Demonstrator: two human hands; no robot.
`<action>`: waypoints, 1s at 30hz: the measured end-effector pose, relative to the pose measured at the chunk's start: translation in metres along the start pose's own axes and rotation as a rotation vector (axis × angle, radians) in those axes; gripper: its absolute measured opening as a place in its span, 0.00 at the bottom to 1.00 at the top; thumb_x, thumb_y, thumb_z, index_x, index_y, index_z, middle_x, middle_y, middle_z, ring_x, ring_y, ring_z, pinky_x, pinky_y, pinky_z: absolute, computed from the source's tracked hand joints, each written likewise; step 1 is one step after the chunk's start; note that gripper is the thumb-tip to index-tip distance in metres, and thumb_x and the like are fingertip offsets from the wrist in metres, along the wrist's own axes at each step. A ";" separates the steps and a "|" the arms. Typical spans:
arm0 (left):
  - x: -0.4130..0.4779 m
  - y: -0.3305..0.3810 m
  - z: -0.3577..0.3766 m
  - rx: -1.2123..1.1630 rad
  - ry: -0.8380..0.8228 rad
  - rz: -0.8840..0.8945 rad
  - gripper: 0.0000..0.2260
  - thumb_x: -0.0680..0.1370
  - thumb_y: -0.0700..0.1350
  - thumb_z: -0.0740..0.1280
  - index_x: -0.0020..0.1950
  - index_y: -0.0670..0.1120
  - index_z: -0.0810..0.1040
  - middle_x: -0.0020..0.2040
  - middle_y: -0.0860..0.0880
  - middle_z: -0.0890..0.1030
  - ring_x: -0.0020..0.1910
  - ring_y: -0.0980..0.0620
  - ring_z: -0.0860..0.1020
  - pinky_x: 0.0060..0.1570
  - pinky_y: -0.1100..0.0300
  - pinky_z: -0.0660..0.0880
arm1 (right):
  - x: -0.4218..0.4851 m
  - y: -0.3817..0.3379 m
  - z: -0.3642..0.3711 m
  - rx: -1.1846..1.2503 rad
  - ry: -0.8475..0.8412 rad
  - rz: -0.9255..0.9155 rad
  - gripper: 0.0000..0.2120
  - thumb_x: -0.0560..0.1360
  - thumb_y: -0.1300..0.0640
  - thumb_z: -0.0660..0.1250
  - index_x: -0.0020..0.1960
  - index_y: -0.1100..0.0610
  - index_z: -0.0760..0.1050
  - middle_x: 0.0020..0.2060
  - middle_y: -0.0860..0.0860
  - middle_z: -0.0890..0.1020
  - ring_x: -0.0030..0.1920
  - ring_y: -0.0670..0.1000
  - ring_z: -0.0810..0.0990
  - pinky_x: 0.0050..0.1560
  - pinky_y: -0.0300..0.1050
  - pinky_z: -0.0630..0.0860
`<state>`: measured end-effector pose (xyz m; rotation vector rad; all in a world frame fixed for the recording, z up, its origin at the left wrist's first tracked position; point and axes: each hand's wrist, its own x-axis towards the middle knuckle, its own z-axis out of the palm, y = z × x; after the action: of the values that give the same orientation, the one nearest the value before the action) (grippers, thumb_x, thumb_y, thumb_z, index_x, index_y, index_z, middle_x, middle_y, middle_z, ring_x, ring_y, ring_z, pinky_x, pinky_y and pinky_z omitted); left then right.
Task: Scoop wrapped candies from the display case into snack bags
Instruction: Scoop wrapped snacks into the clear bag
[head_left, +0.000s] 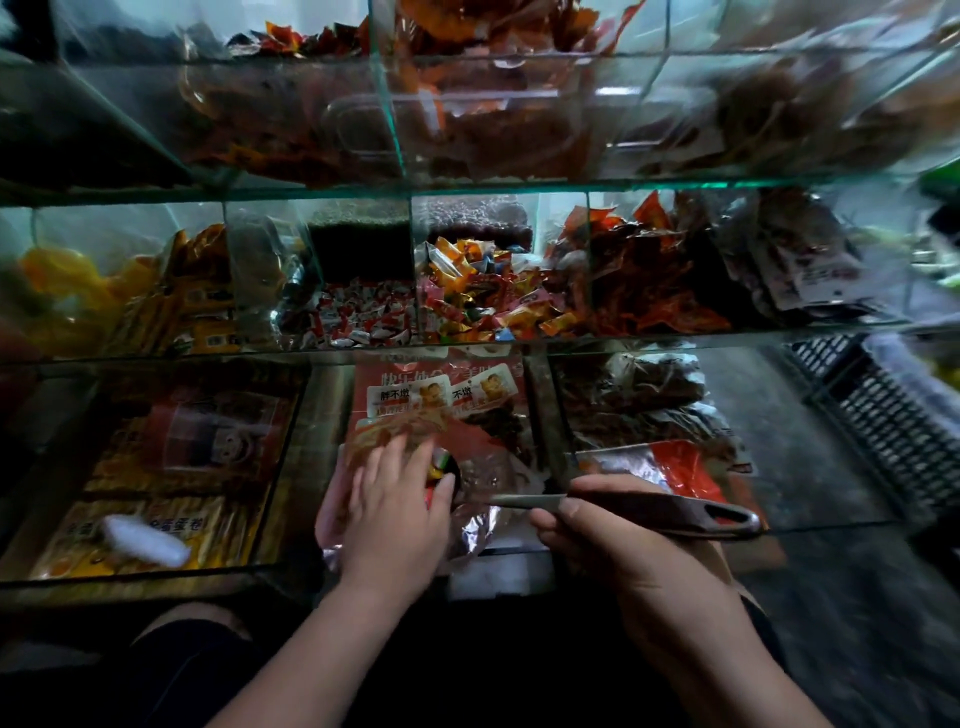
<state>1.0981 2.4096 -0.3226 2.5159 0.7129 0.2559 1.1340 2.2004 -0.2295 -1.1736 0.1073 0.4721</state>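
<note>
Wrapped candies (478, 291), far too many to count, lie heaped in mixed orange, yellow, red and blue in one glass compartment of the display case (519, 184), on the middle of the three tiers in view, up and beyond the gap between the two hands. A second heap, the red-and-white candies (358, 322), fills the compartment beyond the left hand. A couple of coloured pieces (440, 465) show in the mouth of a snack bag, just by the left thumb.

Two snack bags are in sight. The nearer snack bag (483, 478), red outside and silver foil inside, lies under the left hand (395, 514), its mouth open toward the right hand. That hand's fingers lie fairly straight and spread over the bag's upper face, the thumb at the edge of the mouth. The other bag (675, 465), also red and foil, lies just beyond the right hand.

One scoop (675, 512) is held by the right hand (613, 535), thumb on top and fingers curled beneath. Its long axis runs nearly side to side: the thin grey end points left at the open bag mouth and reaches close to it, while the dark handle end, with one hanging hole, sticks out to the right past the knuckles. The bowl is seen edge-on, so its contents cannot be told.

One black slatted crate (883, 415) stands well off to the right of the right hand.
</note>
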 end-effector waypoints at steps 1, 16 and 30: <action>0.000 0.003 0.001 -0.005 0.001 0.018 0.24 0.84 0.59 0.53 0.79 0.56 0.62 0.81 0.50 0.59 0.80 0.48 0.52 0.77 0.50 0.47 | -0.004 -0.003 0.001 0.008 -0.017 0.001 0.09 0.68 0.74 0.73 0.47 0.66 0.80 0.41 0.69 0.85 0.47 0.68 0.86 0.46 0.50 0.85; 0.103 0.085 -0.059 -0.097 0.317 0.528 0.14 0.81 0.49 0.64 0.60 0.44 0.83 0.61 0.46 0.81 0.64 0.47 0.75 0.66 0.46 0.70 | 0.024 -0.071 0.020 0.218 0.018 -0.274 0.04 0.73 0.61 0.72 0.46 0.58 0.79 0.35 0.55 0.87 0.45 0.59 0.88 0.41 0.42 0.84; 0.178 0.087 -0.035 -0.034 0.029 0.286 0.13 0.84 0.47 0.61 0.61 0.44 0.82 0.63 0.44 0.77 0.61 0.42 0.76 0.60 0.51 0.74 | 0.078 -0.048 0.022 -0.838 -0.130 -1.231 0.05 0.74 0.68 0.74 0.51 0.65 0.83 0.50 0.56 0.85 0.55 0.49 0.84 0.58 0.41 0.78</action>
<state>1.2757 2.4553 -0.2403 2.5815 0.3542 0.4013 1.2201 2.2286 -0.2044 -1.7442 -0.9685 -0.5723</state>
